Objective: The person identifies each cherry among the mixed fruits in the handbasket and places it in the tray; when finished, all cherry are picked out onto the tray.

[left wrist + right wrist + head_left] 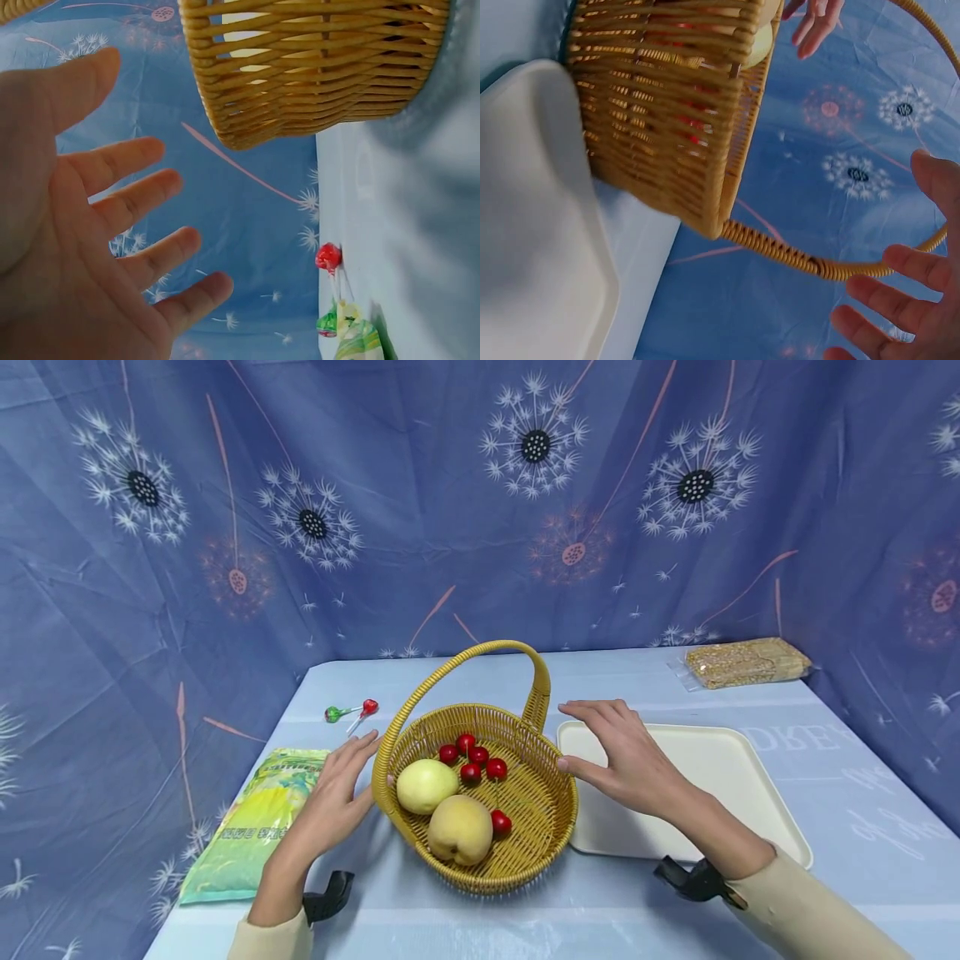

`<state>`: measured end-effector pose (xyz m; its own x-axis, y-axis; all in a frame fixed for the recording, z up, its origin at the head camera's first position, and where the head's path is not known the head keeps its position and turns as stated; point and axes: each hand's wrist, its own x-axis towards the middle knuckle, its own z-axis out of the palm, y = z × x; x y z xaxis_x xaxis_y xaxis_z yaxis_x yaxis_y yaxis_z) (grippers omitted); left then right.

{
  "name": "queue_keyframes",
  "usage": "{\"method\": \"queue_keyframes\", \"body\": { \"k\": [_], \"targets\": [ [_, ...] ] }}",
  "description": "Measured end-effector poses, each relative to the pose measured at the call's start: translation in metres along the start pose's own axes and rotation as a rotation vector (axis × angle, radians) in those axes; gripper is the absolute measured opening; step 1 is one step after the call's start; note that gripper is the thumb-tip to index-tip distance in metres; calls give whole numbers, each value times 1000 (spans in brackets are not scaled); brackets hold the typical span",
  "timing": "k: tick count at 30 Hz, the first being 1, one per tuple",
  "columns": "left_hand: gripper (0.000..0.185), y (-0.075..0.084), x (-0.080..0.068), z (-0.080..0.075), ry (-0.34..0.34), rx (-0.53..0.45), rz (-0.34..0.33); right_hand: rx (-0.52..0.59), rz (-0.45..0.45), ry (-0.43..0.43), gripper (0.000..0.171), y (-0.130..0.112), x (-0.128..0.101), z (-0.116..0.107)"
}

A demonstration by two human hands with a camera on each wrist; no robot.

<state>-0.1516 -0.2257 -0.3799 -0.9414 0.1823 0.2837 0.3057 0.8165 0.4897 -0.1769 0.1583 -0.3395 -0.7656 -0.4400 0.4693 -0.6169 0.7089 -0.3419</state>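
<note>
A yellow wicker basket (pixel 536 810) with an arched handle stands in the middle of the table. Inside lie several red cherries (pixel 471 774), a pale yellow-green round fruit (pixel 426 786) and a peach (pixel 461 831). My left hand (pixel 330 810) hovers by the basket's left side, fingers spread; the left wrist view shows a gap between palm and wicker (pixel 315 75). On the other side, my right hand (pixel 630 760) hangs over the tray's left edge, its fingers extended toward the rim and holding nothing. From the right wrist, its fingers (pixel 889 300) appear apart from the basket wall (pixel 660 112).
A cream tray (pixel 720 793) lies right of the basket. Left of it is a green-and-yellow bag (pixel 255 827), with a red lollipop (pixel 370 707) and a green lollipop (pixel 333 714) beyond. A clear packet of brown grains (pixel 750 662) lies at the back right, near the blue curtain (pixel 450 527).
</note>
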Motion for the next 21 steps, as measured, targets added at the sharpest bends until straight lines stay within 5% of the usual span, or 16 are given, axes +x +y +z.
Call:
{"method": "queue_keyframes", "body": {
  "k": [10,17,21],
  "targets": [
    [45,-5,-9,1,-35,-64,-4,103,-70,-87,57,-13,14,11],
    [52,-10,-14,4,-36,-103,69,166,-123,-156,57,-14,23,21],
    [56,-9,-17,5,-68,-101,36,181,-116,-203,56,-14,28,26]
  ]
}}
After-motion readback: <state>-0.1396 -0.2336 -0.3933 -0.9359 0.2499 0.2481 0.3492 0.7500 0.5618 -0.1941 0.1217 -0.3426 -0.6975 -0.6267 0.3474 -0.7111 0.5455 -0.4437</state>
